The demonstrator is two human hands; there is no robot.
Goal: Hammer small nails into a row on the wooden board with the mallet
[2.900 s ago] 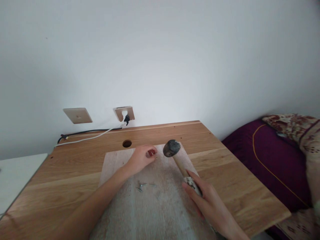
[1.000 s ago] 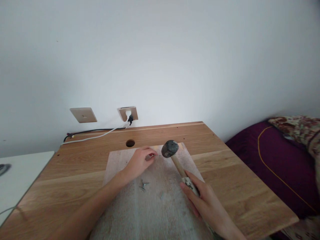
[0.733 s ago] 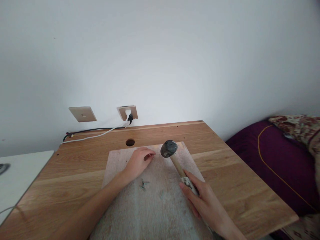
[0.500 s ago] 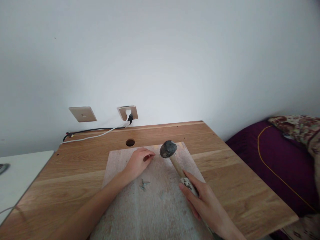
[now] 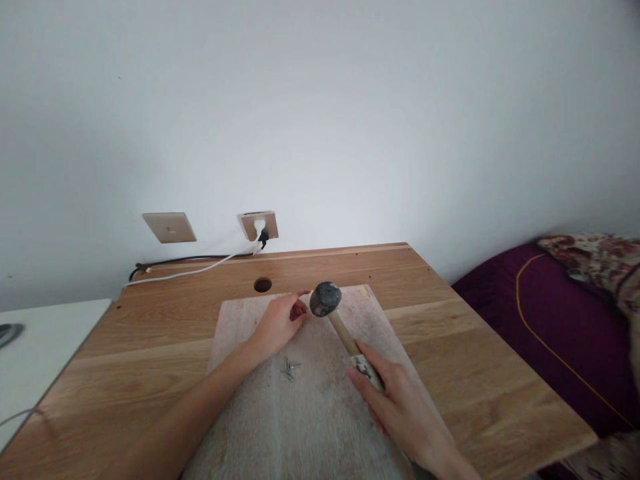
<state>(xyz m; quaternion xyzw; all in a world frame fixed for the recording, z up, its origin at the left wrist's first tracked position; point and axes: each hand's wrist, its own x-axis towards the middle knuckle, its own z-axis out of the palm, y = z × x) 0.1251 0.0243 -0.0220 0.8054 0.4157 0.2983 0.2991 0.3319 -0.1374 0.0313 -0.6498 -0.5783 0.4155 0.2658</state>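
My right hand (image 5: 400, 407) is wrapped round the light handle of a rubber mallet (image 5: 345, 333). The mallet's black head is raised above the far part of a pale wooden board (image 5: 310, 427), just right of my left hand (image 5: 277, 323). That left hand rests on the board with its fingers curled and the fingertips drawn together; what they pinch, if anything, is too small to make out. On the board nearer to me, below the left hand, several small silvery nails or screws (image 5: 290, 368) lie in a loose heap.
Under the board is a wooden desk (image 5: 480, 360) with a round cable hole (image 5: 263, 285) behind the board. White and black cables (image 5: 190, 272) run to a wall socket (image 5: 259, 227). A white surface (image 5: 55, 360) stands at left, a purple cushion (image 5: 575, 327) at right.
The mallet and my right hand have shifted slightly left, bringing the mallet head closer to my left fingers. My left fingers have moved a little, with one now stretched farther beside the mallet head.
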